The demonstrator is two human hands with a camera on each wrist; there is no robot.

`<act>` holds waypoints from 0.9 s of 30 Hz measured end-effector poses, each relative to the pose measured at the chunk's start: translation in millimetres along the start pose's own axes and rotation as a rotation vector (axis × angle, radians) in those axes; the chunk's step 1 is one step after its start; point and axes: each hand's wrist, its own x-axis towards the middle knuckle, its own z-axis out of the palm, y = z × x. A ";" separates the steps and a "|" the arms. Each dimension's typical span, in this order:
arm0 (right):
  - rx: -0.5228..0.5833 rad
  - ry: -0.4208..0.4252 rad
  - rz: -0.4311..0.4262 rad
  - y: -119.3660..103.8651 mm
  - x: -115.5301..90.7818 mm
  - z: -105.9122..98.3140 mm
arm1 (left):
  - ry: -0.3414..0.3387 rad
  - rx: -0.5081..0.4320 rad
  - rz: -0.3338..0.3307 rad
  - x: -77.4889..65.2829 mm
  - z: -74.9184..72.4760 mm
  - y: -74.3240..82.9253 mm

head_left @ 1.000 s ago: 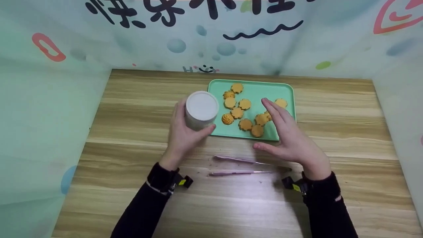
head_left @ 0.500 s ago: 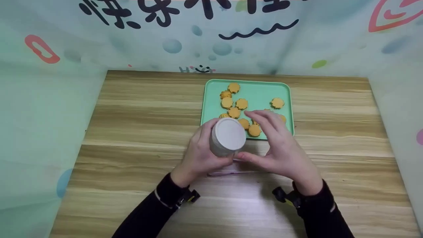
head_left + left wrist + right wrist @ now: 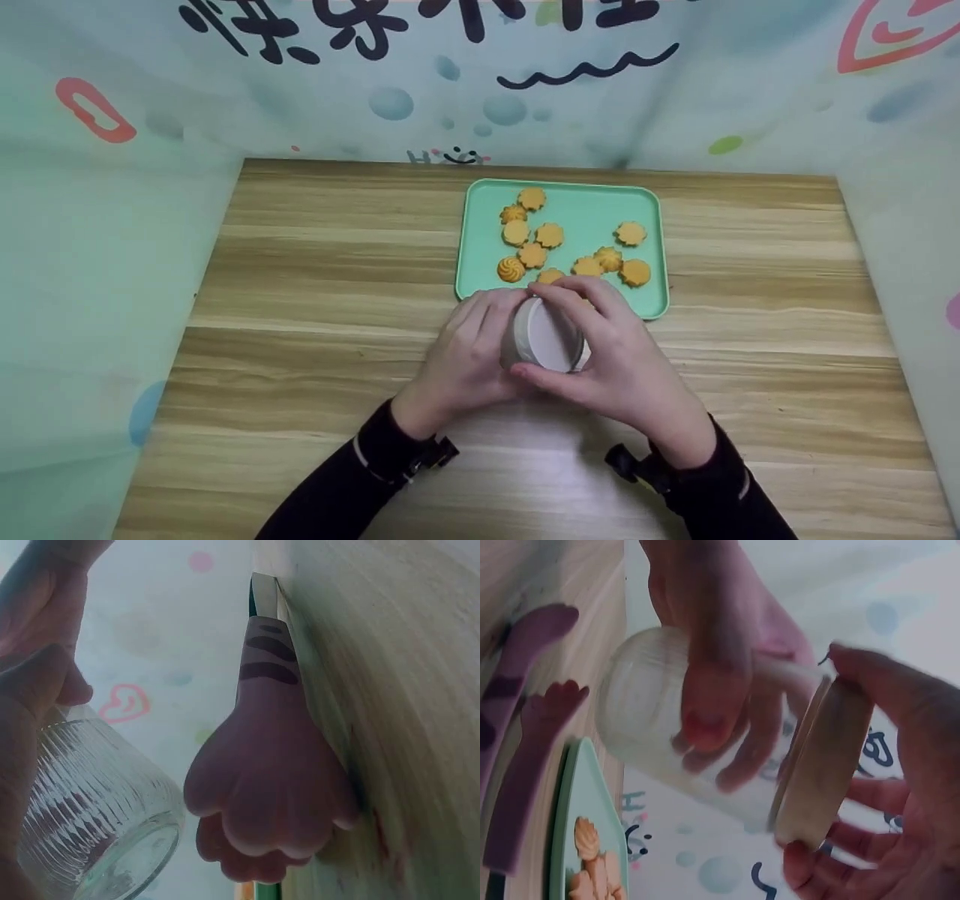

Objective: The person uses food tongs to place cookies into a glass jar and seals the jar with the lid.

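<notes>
A clear ribbed glass jar (image 3: 105, 802) is held tilted above the table, in front of the tray. My left hand (image 3: 465, 349) grips its body, with thumb and fingers showing around the glass in the right wrist view. The jar's pale lid (image 3: 551, 337) faces up and to the right. Around the lid's rim, my right hand (image 3: 622, 360) curls its thumb and fingers. The lid sits on the jar's mouth. No contents show through the glass (image 3: 645, 701). In the head view the hands hide most of the jar's body.
Behind the hands, a green tray (image 3: 589, 210) bears several flower-shaped cookies (image 3: 550, 235). Two utensils with pink paw-shaped handles (image 3: 270, 757) lie on the wooden table (image 3: 330, 255), hidden under the hands in the head view. Printed cloth (image 3: 315, 105) encloses the table's back and sides.
My left hand has brought the jar rightward and nearer, tilting its lid toward the right hand. The right hand has come in from the right and taken hold of the lid.
</notes>
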 end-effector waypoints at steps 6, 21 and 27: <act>-0.039 -0.002 0.058 -3.6 -2.0 1.6 | -0.028 0.043 -0.007 0.0 -0.6 -4.0; 0.035 0.024 -0.083 -9.5 -0.1 -8.5 | -0.059 0.045 0.037 5.4 -15.8 7.1; 0.072 -0.016 -0.150 -15.5 1.5 -16.4 | -0.112 -0.044 0.023 4.7 -17.7 8.2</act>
